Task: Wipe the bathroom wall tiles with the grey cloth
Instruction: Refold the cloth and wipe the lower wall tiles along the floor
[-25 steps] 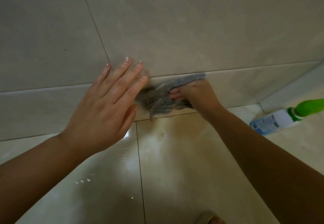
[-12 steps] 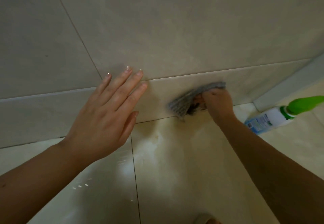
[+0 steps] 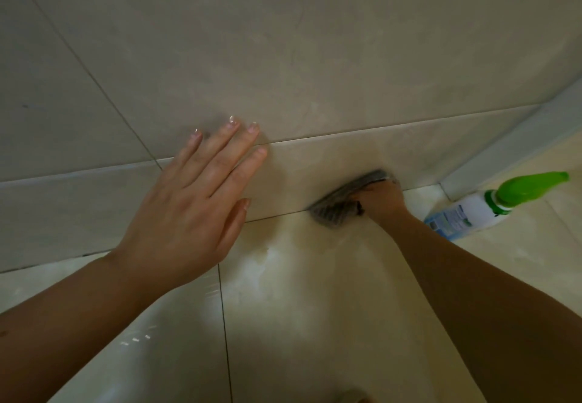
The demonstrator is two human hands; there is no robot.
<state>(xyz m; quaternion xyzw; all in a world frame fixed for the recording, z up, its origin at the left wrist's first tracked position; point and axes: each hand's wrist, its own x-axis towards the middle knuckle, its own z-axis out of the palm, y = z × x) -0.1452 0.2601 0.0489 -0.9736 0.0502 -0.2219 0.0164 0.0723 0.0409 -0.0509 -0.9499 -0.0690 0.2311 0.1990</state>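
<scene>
Now: L hand [image 3: 189,213] flat on wall tiles [image 3: 315,56], fingers straight & spread, tips across the grout line betw. big tile and low bottom strip; holds nothing. R hand [image 3: 382,201] fingers curled round bunched grey cloth [image 3: 340,204], pressing it to bottom strip right at the floor [image 3: 315,308] joint. Spray bottle [image 3: 472,213], white w/ green trigger, lies on floor near R hand, by corner.
</scene>
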